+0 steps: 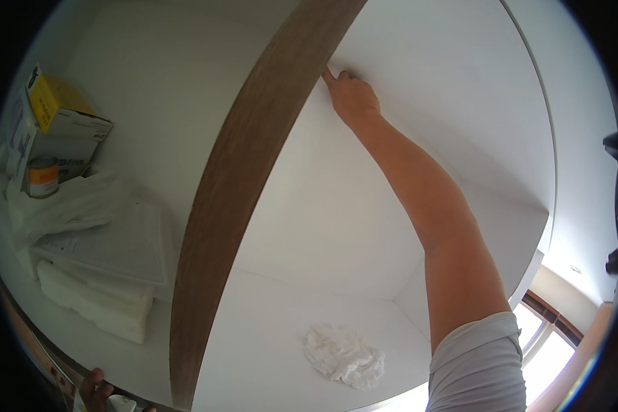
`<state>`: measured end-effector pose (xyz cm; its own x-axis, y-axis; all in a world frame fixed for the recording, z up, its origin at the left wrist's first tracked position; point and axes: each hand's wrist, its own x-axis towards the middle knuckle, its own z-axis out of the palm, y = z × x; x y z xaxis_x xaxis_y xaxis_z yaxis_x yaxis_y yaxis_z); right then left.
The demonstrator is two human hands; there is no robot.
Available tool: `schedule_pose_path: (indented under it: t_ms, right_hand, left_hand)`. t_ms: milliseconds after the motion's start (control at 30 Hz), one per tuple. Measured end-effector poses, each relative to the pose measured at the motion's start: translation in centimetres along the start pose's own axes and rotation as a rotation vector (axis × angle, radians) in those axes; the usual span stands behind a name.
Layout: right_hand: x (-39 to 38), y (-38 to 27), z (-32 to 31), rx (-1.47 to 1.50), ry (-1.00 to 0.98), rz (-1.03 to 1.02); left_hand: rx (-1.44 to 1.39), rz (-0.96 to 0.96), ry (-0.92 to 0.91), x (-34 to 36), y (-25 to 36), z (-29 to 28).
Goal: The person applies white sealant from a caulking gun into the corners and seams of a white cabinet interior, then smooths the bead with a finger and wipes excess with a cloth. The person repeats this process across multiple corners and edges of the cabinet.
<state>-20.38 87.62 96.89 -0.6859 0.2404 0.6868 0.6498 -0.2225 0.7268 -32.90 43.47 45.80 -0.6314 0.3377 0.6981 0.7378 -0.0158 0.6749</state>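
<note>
My right hand [350,96] is raised inside the white cabinet [309,206], touching the upper interior beside the brown wooden divider [244,158]. Its index finger is extended and another finger is bent, with nothing visible in it. Low at the left, partly out of frame, my left hand [99,391] has curled fingers at the cabinet's lower edge, beside or around a small white thing I cannot make out. A crumpled white cloth or paper [343,353] lies in the right compartment, below my right hand.
The left compartment holds a yellow box [58,99], a pale box [62,147], an orange-labelled can [43,177], plastic-wrapped papers [103,240] and a white folded pad [96,305]. A bright window [549,350] shows at the lower right, outside the cabinet.
</note>
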Motion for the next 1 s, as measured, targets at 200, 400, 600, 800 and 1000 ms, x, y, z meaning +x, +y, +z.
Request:
schedule_pose_path:
  t_ms: [200, 400, 600, 800, 1000]
  right_hand:
    - [-2.2, 1.7, -0.6, 0.040, -0.030, 0.007]
    - [-3.7, 3.4, 0.3, 0.052, -0.090, 0.007]
    - [-3.1, 2.0, -0.4, 0.139, 0.079, -0.021]
    - [0.3, -0.5, -3.2, 0.143, 0.096, -0.047]
    - [1.6, -1.2, -3.9, 0.081, 0.018, -0.025]
  left_hand:
    - [0.033, 0.025, 0.032, 0.2, 0.3, 0.0]
    - [0.001, 0.043, 0.043, 0.5, 0.5, -0.1]
    - [-0.032, -0.017, 0.014, 0.4, 0.6, -0.1]
    - [-0.037, 0.053, 0.041, 0.4, 0.1, 0.2]
    - [-0.019, 0.039, 0.028, 0.1, 0.0, 0.1]
